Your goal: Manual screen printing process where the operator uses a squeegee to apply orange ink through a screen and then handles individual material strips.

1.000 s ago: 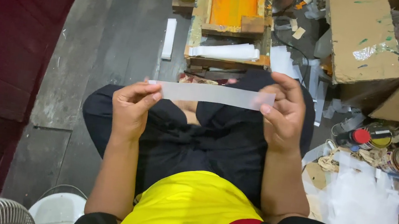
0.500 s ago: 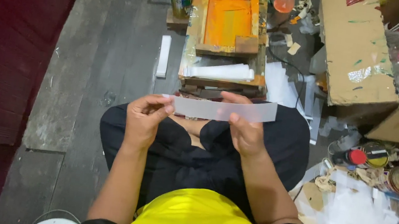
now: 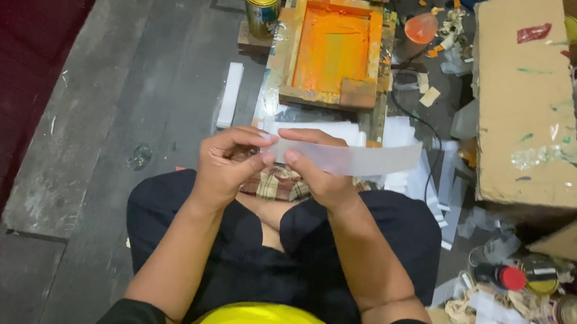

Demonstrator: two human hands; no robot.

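A person sits cross-legged on a dark concrete floor [image 3: 125,84], facing a wooden screen-printing frame [image 3: 333,51] flooded with orange ink, with a large cardboard box [image 3: 522,105] and a clutter of cans and paper scraps to the right. Above the lap, both hands grasp a long translucent white strip [image 3: 357,159]: the left hand [image 3: 225,168] pinches its left end while the right hand [image 3: 321,174] grips just beside it, the rest jutting rightward. The strip appears unprinted and not yet laid under the frame.
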